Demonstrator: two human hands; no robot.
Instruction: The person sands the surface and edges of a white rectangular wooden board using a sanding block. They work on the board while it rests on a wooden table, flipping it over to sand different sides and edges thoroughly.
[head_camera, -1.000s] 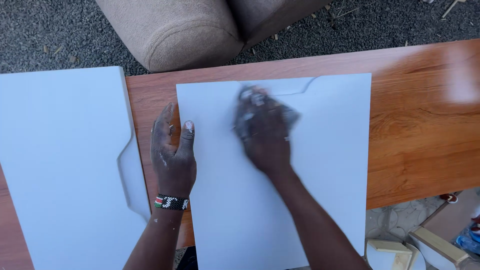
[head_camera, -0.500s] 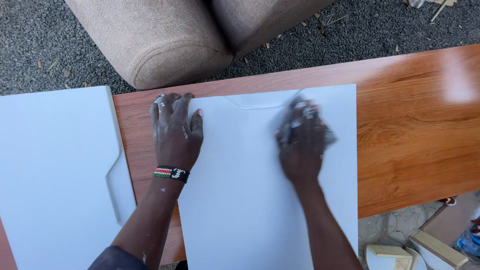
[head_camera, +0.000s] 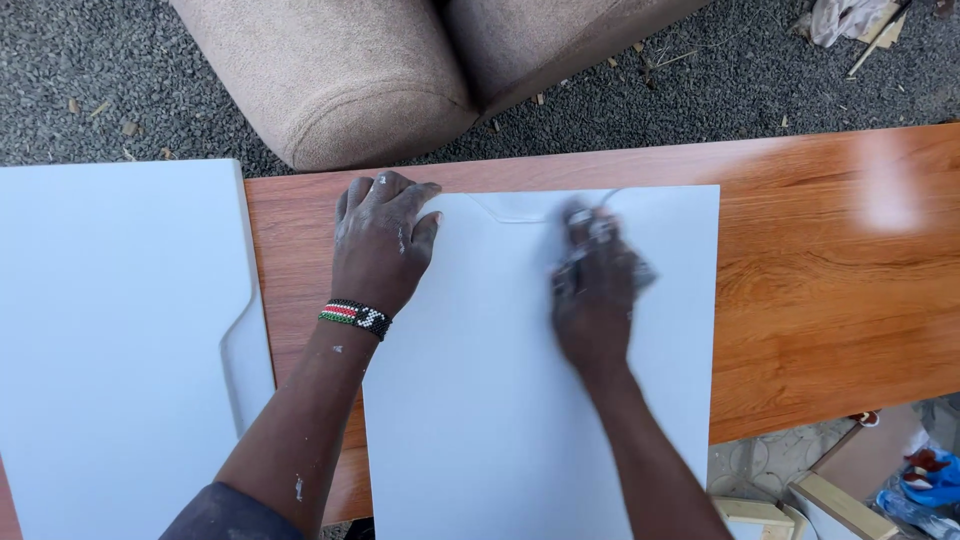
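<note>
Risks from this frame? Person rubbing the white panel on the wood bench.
1. The white panel hangs past the near edge of the wooden bench; only the left hand, flat on its far left corner, pins it, so a hard stroke might slide or tip it.
2. The right hand is blurred, rubbing near the notch at the far edge; the wad it presses may catch there.

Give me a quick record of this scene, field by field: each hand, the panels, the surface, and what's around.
Left hand: flat on the near white panel's top left corner, beaded wristband on the wrist
Right hand: blurred, pressing a small greyish pad or cloth on that panel
Second white panel: to the left, notched edge
Surface: glossy wooden board
Behind: tan sofa on gravel
</note>
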